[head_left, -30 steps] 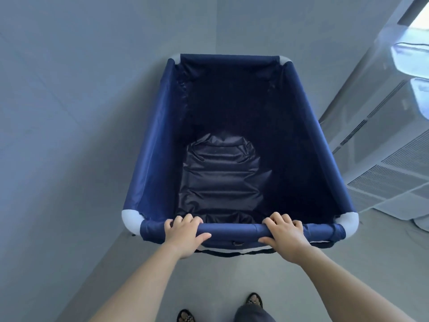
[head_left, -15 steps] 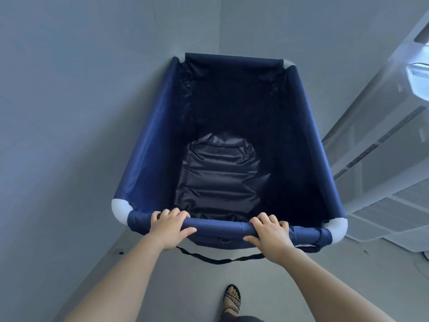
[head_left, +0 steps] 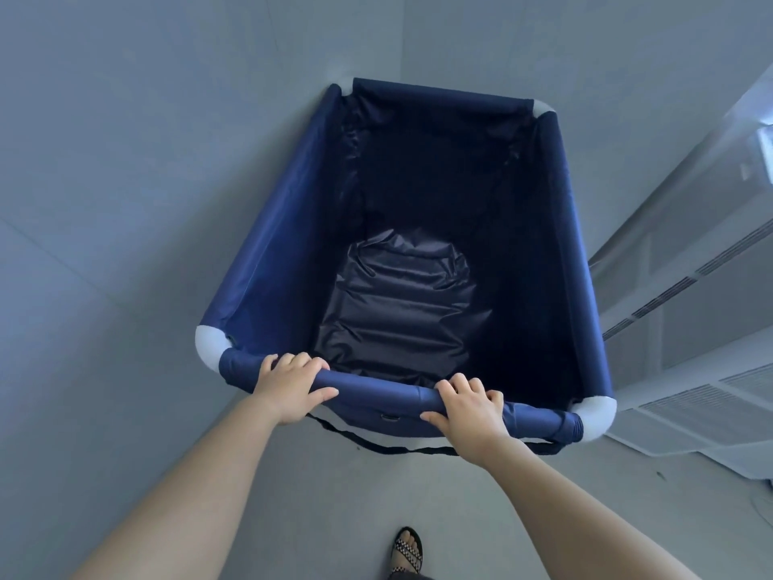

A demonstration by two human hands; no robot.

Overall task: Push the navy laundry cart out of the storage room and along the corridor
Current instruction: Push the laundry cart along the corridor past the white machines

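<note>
Head view: navy laundry cart (head_left: 267, 261) stands on grey floor (head_left: 318, 496), its far left corner close against the wall (head_left: 125, 161). Left hand (head_left: 288, 389) and right hand (head_left: 470, 408) both wrap the near rail (head_left: 376, 385), fingers curled over, thumbs beneath. White louvred unit (head_left: 690, 349) right. Sandalled foot (head_left: 408, 548) below.

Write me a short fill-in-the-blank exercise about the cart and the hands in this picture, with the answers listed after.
1. Both the left hand and the right hand grip the cart's near ____.
2. The cart's fabric is ____ in colour.
3. Each corner joint of the frame is ____.
4. One sandalled ____ shows on the floor.

Answers: rail; navy; white; foot
</note>
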